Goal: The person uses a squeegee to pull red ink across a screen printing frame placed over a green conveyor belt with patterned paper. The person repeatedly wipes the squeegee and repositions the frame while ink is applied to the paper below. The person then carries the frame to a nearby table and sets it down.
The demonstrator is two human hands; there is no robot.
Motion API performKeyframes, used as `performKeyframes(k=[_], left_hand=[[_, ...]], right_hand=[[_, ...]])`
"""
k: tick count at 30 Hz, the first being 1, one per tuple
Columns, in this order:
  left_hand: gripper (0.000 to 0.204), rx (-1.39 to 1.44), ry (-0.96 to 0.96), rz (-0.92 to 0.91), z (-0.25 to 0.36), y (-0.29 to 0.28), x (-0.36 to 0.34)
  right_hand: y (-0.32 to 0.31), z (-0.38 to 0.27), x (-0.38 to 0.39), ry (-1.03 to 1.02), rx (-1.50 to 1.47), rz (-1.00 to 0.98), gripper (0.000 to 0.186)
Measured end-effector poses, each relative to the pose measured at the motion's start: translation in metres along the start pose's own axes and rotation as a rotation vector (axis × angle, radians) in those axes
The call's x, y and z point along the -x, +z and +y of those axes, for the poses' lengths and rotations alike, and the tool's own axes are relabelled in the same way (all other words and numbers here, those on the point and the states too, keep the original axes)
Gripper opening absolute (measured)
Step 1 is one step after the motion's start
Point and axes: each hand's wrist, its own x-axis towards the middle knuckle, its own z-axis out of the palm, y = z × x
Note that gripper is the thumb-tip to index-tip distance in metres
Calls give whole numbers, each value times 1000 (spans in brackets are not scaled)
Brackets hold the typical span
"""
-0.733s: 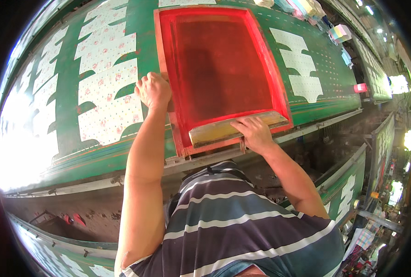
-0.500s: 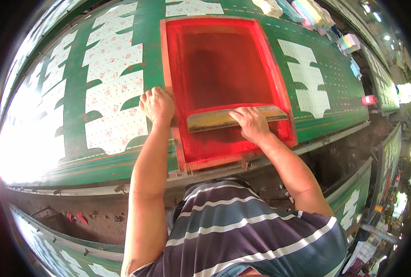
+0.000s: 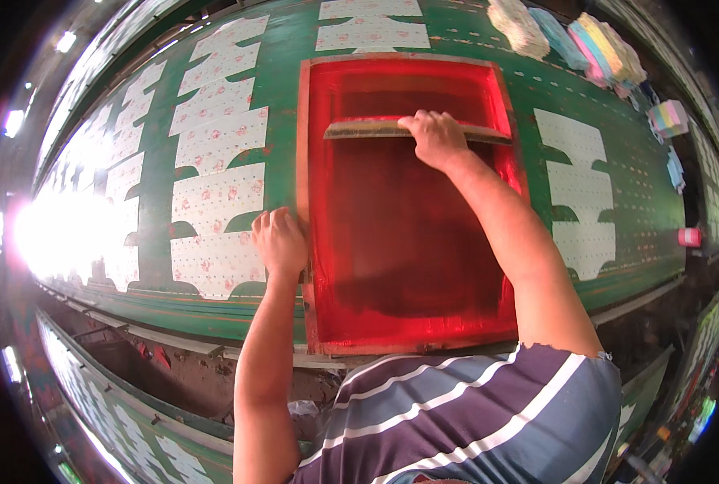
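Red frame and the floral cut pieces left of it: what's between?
Head view: a strip of green table, with the left hand over its near part, beside the red frame.

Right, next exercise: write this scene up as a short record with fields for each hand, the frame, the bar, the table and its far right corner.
Left hand: at the frame's left edge; exact grip hidden
Right hand: holding a long bar
Frame: wooden border, red inside
Bar: crosswise, nearer the frame's far end
Table: green, pale patterned pieces left and right of the frame
Far right corner: coloured stacks
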Motion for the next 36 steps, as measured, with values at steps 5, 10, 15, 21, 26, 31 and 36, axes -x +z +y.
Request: performKeyframes(k=[5, 10, 15, 21, 26, 31, 36], left_hand=[[31, -5, 17, -22, 3, -6, 0], [27, 5, 36, 9, 3, -6, -1], [24, -5, 47, 32, 1, -4, 0], [23, 25, 68, 31, 1, -5, -1], [24, 34, 82, 18, 1, -5, -2], [26, 30, 96, 12, 3, -8, -3], [29, 53, 29, -39, 3, -7, -5]], right_hand=[[22, 42, -68, 9, 0, 36, 43], [8, 64, -113, 58, -63, -79, 44], [-6, 77, -134, 55, -56, -95, 57], [11, 96, -141, 12, -38, -72, 59], [-5, 107, -148, 37, -82, -234, 53], [-28, 89, -130, -63, -71, -277, 49], [-47, 53, -77, -2, -124, -375, 45]])
